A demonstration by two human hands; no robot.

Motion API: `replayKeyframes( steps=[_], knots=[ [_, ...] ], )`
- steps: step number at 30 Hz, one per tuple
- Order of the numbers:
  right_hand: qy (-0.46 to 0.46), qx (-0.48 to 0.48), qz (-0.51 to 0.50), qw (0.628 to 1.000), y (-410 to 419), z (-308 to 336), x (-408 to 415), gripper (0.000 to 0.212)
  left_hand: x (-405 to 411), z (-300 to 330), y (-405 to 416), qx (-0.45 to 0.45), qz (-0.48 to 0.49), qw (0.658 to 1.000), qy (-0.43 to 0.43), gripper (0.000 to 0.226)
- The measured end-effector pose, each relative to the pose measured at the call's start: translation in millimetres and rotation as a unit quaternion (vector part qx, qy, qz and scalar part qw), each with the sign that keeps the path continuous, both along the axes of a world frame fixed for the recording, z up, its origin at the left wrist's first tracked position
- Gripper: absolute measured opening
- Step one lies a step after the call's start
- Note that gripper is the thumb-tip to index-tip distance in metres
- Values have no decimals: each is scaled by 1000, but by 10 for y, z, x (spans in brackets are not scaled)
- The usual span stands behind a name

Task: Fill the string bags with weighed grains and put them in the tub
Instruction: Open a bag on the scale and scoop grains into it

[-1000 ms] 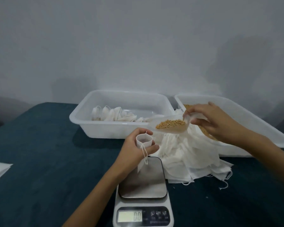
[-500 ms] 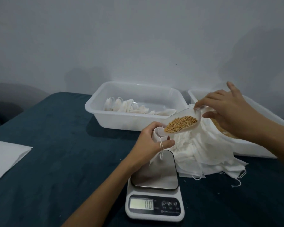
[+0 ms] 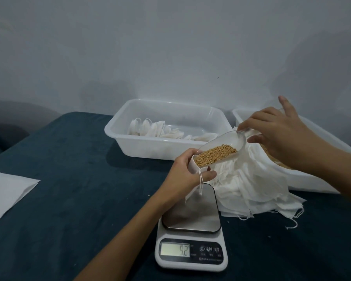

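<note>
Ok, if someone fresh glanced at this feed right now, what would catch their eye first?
Probably the clear scoop heaped with golden grains, tipped by the right hand into the small string bag that the left hand holds over the scale. Next, the heap of empty white bags right of the scale, in front of the tubs.

- Wall [image 3: 170,47]: plain, pale grey-white, fills the upper half, soft shadows at right.
- Table [image 3: 69,189]: dark teal cloth-like top, back edge near the wall.
- Dim grey shape [image 3: 12,118] at far left behind the table; can't identify.
- Light: low, even, cool.
</note>
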State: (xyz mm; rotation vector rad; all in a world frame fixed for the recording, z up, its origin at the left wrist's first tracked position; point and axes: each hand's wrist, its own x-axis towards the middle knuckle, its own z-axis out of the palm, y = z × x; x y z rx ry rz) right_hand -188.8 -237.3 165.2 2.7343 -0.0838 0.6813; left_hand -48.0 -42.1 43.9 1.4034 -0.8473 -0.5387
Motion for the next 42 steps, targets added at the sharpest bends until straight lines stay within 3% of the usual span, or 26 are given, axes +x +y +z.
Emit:
replayKeyframes(
  steps=[42],
  knots=[
    [-21,-27,12,999,38,-30,-18,32,25,-37,-15,-12,1,1000,-22,49]
  ],
)
